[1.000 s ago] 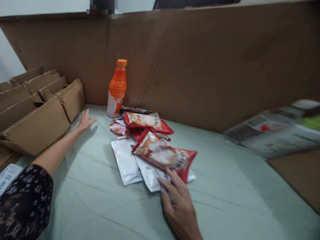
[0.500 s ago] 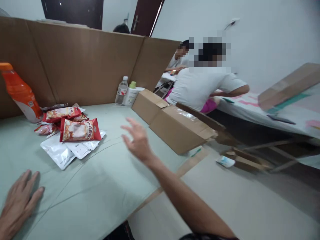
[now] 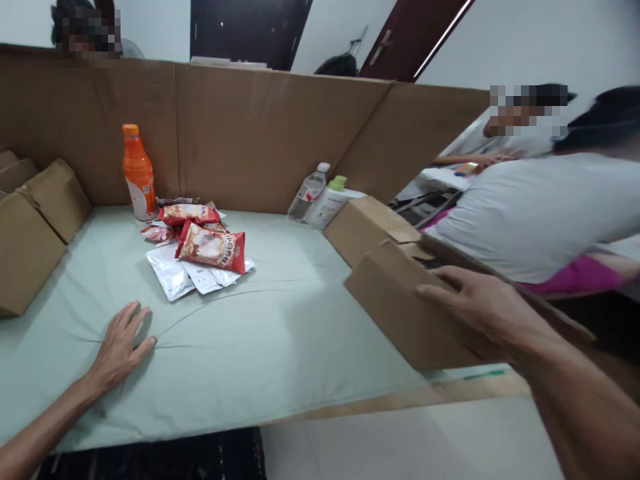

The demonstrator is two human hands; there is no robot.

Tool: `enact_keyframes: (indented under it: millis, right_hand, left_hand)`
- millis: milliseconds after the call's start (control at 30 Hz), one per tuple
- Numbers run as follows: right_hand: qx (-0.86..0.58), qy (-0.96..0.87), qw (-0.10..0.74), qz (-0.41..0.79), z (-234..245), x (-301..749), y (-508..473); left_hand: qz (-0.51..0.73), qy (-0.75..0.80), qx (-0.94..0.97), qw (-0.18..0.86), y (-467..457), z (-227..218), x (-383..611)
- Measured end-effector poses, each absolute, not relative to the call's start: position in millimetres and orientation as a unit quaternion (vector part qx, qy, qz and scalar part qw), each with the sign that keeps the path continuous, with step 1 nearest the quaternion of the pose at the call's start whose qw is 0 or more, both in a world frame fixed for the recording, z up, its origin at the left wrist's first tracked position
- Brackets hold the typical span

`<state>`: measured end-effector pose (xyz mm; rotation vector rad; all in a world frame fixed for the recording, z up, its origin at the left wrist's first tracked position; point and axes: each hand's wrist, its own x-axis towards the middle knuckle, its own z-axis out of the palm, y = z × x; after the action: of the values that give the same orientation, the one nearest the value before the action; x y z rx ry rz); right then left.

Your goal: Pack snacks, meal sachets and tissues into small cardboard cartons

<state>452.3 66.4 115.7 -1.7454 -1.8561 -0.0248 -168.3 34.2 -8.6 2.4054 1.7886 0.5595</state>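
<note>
My right hand (image 3: 480,308) grips the top edge of an open cardboard box (image 3: 400,313) at the right side of the table, fingers curled over its rim. My left hand (image 3: 120,347) lies flat on the pale green cloth (image 3: 280,320), fingers spread, holding nothing. A pile of red and white snack packets (image 3: 203,257) lies beyond the left hand. An orange drink bottle (image 3: 139,173) stands upright behind the pile, against the cardboard wall.
A second cardboard box (image 3: 363,227) sits behind the gripped one. A clear water bottle (image 3: 309,192) and a white bottle with a green cap (image 3: 331,200) stand in the corner. Folded boxes (image 3: 35,220) line the left. Cardboard walls (image 3: 260,133) surround the table. People in white shirts (image 3: 540,207) sit to the right.
The view swung back left. My right hand went from open in the air to gripping the cardboard box. My left hand stayed flat on the cloth.
</note>
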Motion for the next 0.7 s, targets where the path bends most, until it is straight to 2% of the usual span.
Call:
enact_keyframes:
  millis: [100,167,333,467,533,600,700]
  right_hand:
    - [-0.627,-0.738,0.249,0.021,130,399,37]
    - [-0.558,-0.796,0.231,0.037,144,351,13]
    - [-0.387,-0.902,0.176,0.068,173,231,-41]
    - [-0.316,-0.922,0.124,0.187,191,195,-51]
    - [-0.313,-0.919,0.131,0.201,193,197,-43]
    - [-0.348,-0.915,0.139,0.153,189,202,-31]
    - [-0.391,-0.912,0.093,0.078,181,205,-14]
  left_hand:
    - [0.194,0.573,0.793,0.076,23,0,-155]
    - [0.221,0.538,0.804,0.125,13,11,-141]
    - [0.268,0.433,0.806,0.301,-12,46,-111]
    - [0.276,0.368,0.759,0.461,-19,55,-110]
    - [0.284,0.356,0.748,0.483,-19,52,-114]
    - [0.288,0.357,0.752,0.473,-18,46,-118]
    - [0.283,0.351,0.76,0.469,-15,40,-121]
